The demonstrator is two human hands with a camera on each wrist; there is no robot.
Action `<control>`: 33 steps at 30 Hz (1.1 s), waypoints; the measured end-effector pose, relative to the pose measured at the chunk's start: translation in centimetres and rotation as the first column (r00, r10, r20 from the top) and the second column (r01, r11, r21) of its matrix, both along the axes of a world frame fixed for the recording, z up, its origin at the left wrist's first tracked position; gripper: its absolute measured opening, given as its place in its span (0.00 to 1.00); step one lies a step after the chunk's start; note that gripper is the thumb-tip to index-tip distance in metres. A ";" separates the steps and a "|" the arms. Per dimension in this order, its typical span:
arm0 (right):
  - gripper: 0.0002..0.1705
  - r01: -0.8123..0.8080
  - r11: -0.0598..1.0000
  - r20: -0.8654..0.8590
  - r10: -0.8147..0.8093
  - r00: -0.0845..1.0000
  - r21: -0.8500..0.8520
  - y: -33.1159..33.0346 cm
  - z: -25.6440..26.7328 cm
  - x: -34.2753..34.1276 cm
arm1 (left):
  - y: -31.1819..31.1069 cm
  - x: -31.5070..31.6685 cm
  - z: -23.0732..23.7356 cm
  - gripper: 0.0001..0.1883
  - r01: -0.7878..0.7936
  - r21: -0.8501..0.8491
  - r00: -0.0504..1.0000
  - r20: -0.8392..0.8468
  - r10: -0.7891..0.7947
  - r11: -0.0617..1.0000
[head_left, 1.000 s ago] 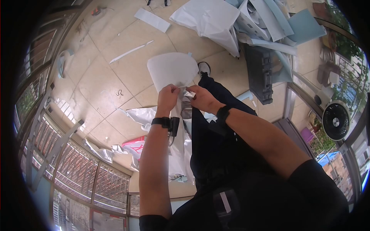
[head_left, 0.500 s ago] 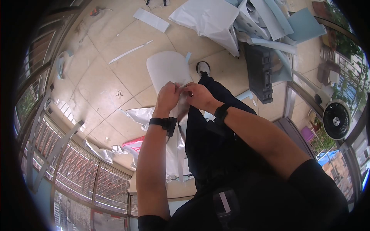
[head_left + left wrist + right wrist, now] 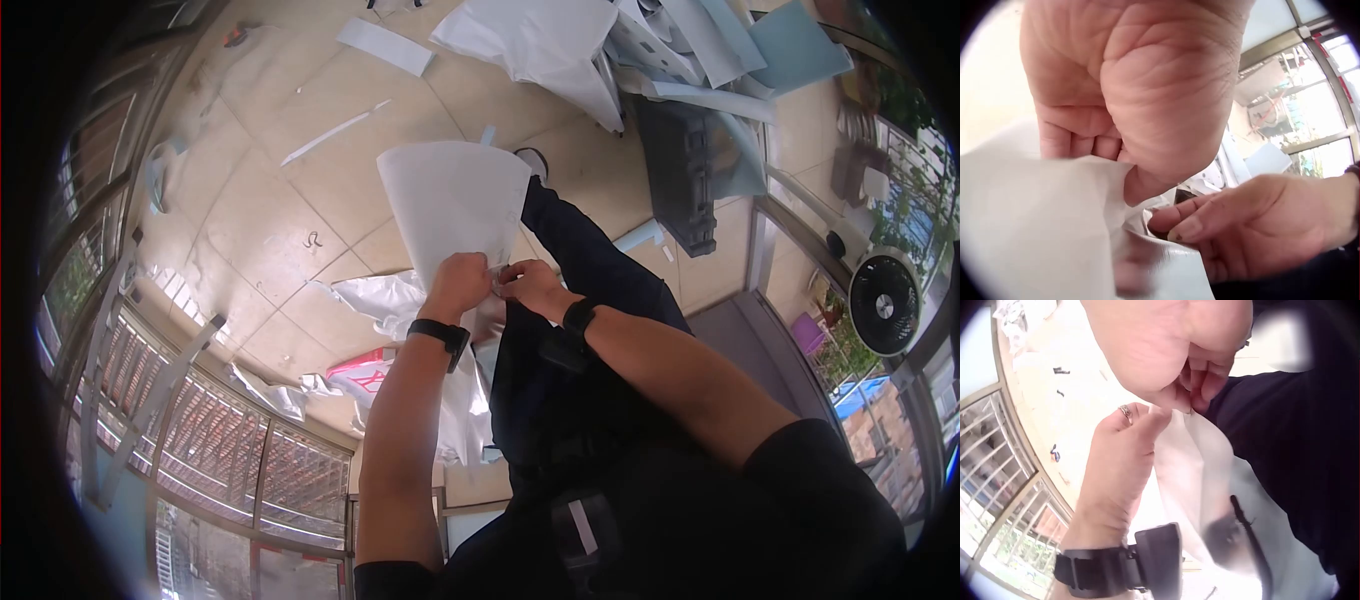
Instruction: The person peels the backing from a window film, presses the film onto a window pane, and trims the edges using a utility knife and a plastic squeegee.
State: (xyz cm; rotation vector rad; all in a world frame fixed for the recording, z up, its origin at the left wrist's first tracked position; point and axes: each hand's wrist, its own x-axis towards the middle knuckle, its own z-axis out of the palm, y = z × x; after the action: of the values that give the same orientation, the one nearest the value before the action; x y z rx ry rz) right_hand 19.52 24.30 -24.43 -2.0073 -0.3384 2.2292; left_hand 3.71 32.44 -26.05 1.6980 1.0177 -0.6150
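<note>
A white sheet (image 3: 450, 195) with a glossy, mirror-like side (image 3: 1154, 253) hangs in front of the person's legs, its upper part fanned out over the floor. My left hand (image 3: 463, 283) pinches it at the edge between thumb and curled fingers; a ring shows on that hand in the right wrist view. Close beside it, the right hand (image 3: 535, 287) pinches the same edge, thumb against fingertips (image 3: 1188, 230). The two hands' fingertips nearly meet there. In the right wrist view, the sheet (image 3: 1179, 456) drops below both hands.
Crumpled silvery film (image 3: 385, 300) and a pink-and-white bag (image 3: 360, 375) lie left of the legs. Cut strips (image 3: 385, 47) are on the tiles. A dark hard case (image 3: 680, 185), a white bag (image 3: 530, 50) and piled sheets stand at upper right, a fan (image 3: 885, 300) at right.
Both hands have come closer to the body with the sheet's edge between their fingers. More of the white sheet now shows above them, spread wider. The head view has shifted slightly.
</note>
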 end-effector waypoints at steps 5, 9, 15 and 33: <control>0.12 0.246 0.946 -0.114 -0.274 0.955 -0.209 -3.2 -1.3 0.1 | -2.7 -0.4 -2.2 0.11 0.035 -0.107 0.999 -0.030 -0.039 0.994; 0.11 0.147 0.977 -0.126 -0.167 0.978 -0.156 -5.1 -1.1 -0.3 | -3.9 1.1 -1.2 0.16 0.078 -0.206 0.996 0.050 -0.069 0.976; 0.09 -0.137 0.883 0.019 0.144 0.989 0.449 -8.6 -2.6 -1.3 | -5.7 2.2 -0.5 0.19 0.250 0.148 0.927 0.250 -0.280 0.957; 0.09 0.197 0.970 0.158 -0.219 0.963 0.145 1.1 1.3 -1.0 | 2.0 1.9 3.2 0.21 0.008 0.129 0.999 0.032 -0.012 0.992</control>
State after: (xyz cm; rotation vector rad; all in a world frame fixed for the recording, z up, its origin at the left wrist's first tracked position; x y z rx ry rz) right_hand 18.49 25.39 -23.14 -2.0669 -0.2644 1.8670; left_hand 5.56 34.46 -22.82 1.8210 1.0460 -0.5360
